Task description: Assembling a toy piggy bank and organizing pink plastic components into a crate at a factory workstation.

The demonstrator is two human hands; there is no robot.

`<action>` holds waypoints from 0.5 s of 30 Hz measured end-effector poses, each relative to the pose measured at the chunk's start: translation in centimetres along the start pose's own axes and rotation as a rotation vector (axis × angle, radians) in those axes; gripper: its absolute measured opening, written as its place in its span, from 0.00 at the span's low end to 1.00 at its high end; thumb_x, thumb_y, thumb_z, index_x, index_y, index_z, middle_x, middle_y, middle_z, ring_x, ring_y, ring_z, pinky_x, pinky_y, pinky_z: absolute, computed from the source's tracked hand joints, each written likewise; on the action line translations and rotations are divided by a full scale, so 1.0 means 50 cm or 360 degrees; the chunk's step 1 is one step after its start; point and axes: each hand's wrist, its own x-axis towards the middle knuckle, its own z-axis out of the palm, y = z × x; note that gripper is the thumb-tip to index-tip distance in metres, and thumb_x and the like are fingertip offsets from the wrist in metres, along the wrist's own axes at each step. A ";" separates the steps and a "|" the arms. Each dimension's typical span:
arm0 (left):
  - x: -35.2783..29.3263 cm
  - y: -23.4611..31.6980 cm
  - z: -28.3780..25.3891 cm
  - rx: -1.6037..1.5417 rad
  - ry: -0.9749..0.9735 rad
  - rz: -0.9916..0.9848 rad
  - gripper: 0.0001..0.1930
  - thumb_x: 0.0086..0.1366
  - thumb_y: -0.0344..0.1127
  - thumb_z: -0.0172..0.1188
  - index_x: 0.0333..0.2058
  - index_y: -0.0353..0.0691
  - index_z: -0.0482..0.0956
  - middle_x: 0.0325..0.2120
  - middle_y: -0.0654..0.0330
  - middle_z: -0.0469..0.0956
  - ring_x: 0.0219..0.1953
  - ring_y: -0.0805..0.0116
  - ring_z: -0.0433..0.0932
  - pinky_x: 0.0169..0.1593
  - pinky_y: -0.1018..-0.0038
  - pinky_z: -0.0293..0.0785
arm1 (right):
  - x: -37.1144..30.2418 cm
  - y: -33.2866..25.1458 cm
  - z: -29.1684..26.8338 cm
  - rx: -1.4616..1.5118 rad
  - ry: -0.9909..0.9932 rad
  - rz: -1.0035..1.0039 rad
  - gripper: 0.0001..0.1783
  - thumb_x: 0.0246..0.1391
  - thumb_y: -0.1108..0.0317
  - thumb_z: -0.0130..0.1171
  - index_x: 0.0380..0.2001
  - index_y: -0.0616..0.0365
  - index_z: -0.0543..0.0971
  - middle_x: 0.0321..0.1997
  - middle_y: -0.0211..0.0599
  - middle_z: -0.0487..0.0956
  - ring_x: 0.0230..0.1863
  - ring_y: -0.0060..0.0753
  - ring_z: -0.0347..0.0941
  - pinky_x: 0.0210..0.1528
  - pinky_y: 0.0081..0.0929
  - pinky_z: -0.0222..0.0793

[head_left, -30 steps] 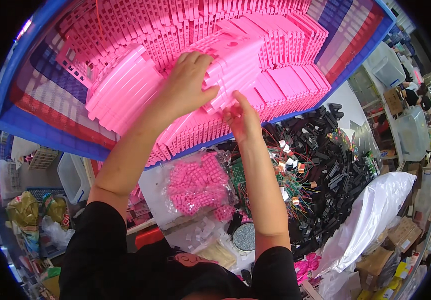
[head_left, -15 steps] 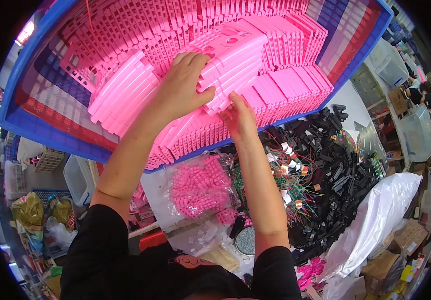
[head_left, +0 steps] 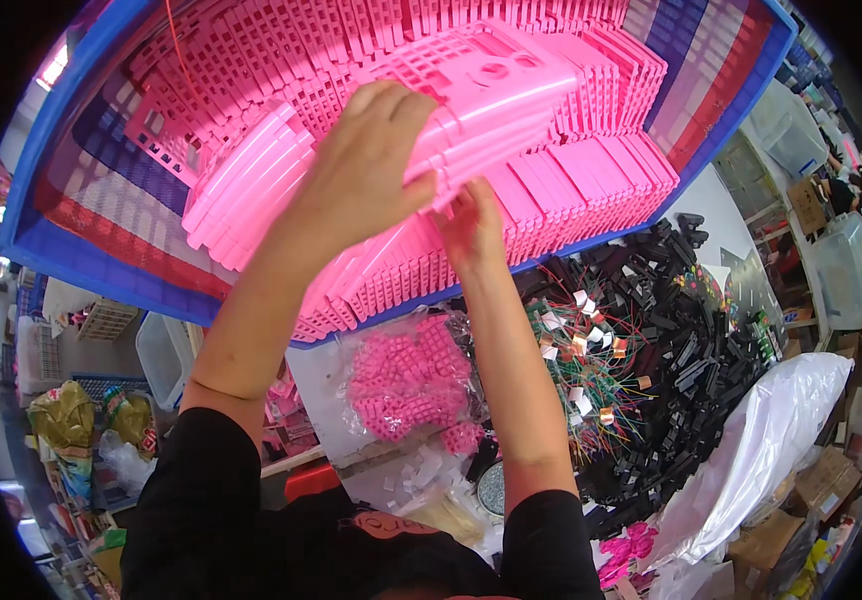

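Observation:
A stack of pink plastic casings [head_left: 506,95], with grid slots and round holes in the top one, is gripped between my two hands. My left hand [head_left: 371,155] wraps over its left end, thumb toward me. My right hand [head_left: 473,230] holds the near lower edge, its fingers partly hidden beneath. The stack tilts above rows of like pink casings [head_left: 571,185] packed in a large blue-rimmed basket [head_left: 111,290] with red, white and blue woven sides. To the left of my left hand leans another group of curved pink casings [head_left: 251,190].
Below the basket, a clear bag of pink button pads [head_left: 411,375] lies on the white table. Bundles of coloured wires [head_left: 591,375] and a wide heap of black plastic parts [head_left: 671,330] lie to the right, beside a white plastic sack [head_left: 751,470]. Shelving with clear bins [head_left: 841,265] stands far right.
The held stack has been raised slightly and shifted to the right, with its top casing tilted more into view. Both hands keep their grip.

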 end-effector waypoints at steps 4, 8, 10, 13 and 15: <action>0.023 -0.044 -0.007 0.0025 -0.0253 -0.0263 0.26 0.56 0.32 0.65 0.52 0.28 0.69 0.50 0.42 0.71 0.60 0.44 0.68 0.63 0.58 0.66 | 0.063 0.025 0.028 -0.0032 0.0006 0.0019 0.14 0.56 0.59 0.64 0.43 0.51 0.76 0.42 0.30 0.79 0.42 0.28 0.74 0.44 0.29 0.71; 0.018 -0.104 0.017 0.0504 -0.0383 -0.0354 0.28 0.57 0.35 0.66 0.54 0.28 0.69 0.53 0.43 0.71 0.62 0.46 0.68 0.66 0.57 0.63 | 0.093 0.051 0.057 -0.0294 -0.0025 0.0134 0.16 0.58 0.61 0.63 0.45 0.59 0.76 0.38 0.34 0.79 0.37 0.30 0.77 0.33 0.27 0.74; 0.034 -0.100 0.025 0.0679 -0.0584 -0.0480 0.31 0.58 0.39 0.66 0.56 0.28 0.69 0.55 0.43 0.71 0.63 0.48 0.67 0.68 0.54 0.60 | 0.102 0.060 0.046 -0.0635 0.0049 0.0281 0.19 0.58 0.62 0.63 0.46 0.64 0.76 0.39 0.38 0.79 0.36 0.32 0.78 0.30 0.29 0.75; 0.070 -0.090 0.010 0.0683 -0.0974 -0.0769 0.36 0.59 0.46 0.65 0.59 0.28 0.68 0.58 0.43 0.71 0.65 0.49 0.66 0.71 0.49 0.53 | 0.100 0.050 0.021 -0.0831 0.0090 0.0299 0.29 0.56 0.62 0.66 0.53 0.74 0.72 0.45 0.49 0.79 0.37 0.35 0.79 0.34 0.32 0.79; 0.074 -0.087 0.007 0.0702 -0.1042 -0.0779 0.40 0.59 0.51 0.65 0.62 0.28 0.66 0.60 0.42 0.69 0.66 0.50 0.64 0.72 0.47 0.49 | 0.088 0.031 0.011 -0.1047 0.0096 0.0254 0.33 0.55 0.63 0.67 0.57 0.75 0.69 0.46 0.50 0.79 0.38 0.35 0.79 0.35 0.30 0.80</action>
